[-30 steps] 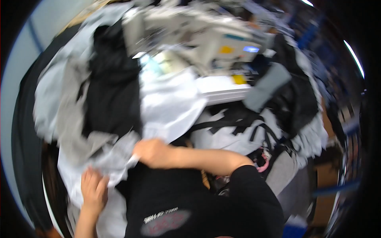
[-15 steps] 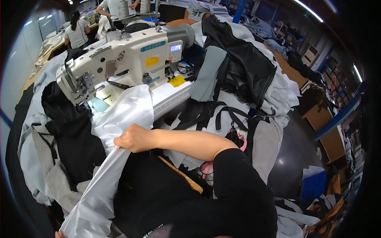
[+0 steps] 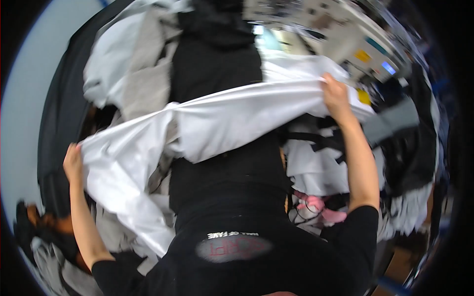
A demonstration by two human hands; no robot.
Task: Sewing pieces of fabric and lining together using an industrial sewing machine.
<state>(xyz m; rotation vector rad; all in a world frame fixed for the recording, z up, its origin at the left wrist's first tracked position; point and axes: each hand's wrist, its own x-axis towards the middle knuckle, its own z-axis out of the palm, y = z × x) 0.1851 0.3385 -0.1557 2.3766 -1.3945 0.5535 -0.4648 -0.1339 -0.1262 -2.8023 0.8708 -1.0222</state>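
A long piece of shiny white fabric (image 3: 232,118) is stretched between my two hands across the front of my body. At its far left end my left hand (image 3: 73,160) is closed on the edge. My right hand (image 3: 336,96) grips the upper edge on the right, close to the sewing machine (image 3: 345,34). The fabric's top edge is pulled fairly straight, and its lower part hangs in loose folds. Beyond my right hand, some of the white fabric lies by the machine's needle area, which is blurred.
Black cloth (image 3: 215,54) lies ahead, beside grey ribbed fabric (image 3: 148,84) and pale fabric (image 3: 116,59). To the right are a grey-blue strip (image 3: 392,121), black material (image 3: 410,158) and a pink item with cords (image 3: 316,204). A pale wall (image 3: 22,123) stands at left.
My view has swung down and left. My left hand has come up into view holding the fabric's far end, and the fabric is now spread wide between both hands.
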